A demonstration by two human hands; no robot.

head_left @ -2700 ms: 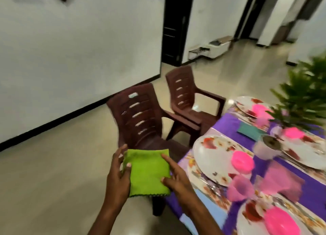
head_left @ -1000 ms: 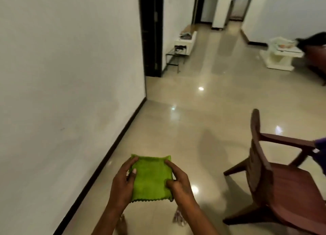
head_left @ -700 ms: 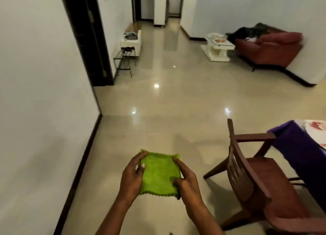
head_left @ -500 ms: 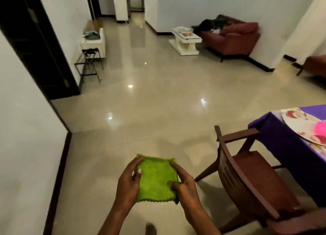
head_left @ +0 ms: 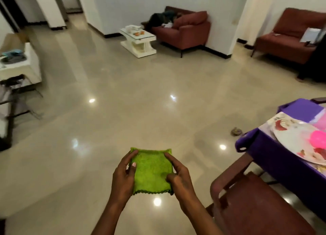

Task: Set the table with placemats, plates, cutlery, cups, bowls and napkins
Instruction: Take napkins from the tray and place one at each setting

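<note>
Head-camera view: fingers (head_left: 132, 157) of the left hand (head_left: 123, 177) are curling round the left edge of a folded green napkin (head_left: 152, 171), the thumb pressing on its top face, while the right hand (head_left: 180, 175) is pinching the right edge in the same way, thumb on top and fingers underneath. The napkin is being held flat and level in the air between the two hands, above the glossy tiled floor (head_left: 123, 111), its scalloped hem facing the person. Both forearms are reaching in from the bottom edge of the frame.

To the right of the hands, a brown plastic chair (head_left: 255, 204) is standing by the tabletop (head_left: 275, 153), which is draped in a purple cloth and showing only its near left corner. A white floral plate (head_left: 292, 137) is sitting close to that corner with a pink bowl (head_left: 318, 137) resting on it. The napkin is well apart from the tabletop, off its left edge.

Farther across the room, a white coffee table (head_left: 139, 39) is standing beside a reddish-brown sofa (head_left: 187, 32), and a second sofa (head_left: 289, 39) is sitting along the right wall. A small dark object (head_left: 236, 131), too blurred to identify, is lying on the floor near the tabletop's far corner.
</note>
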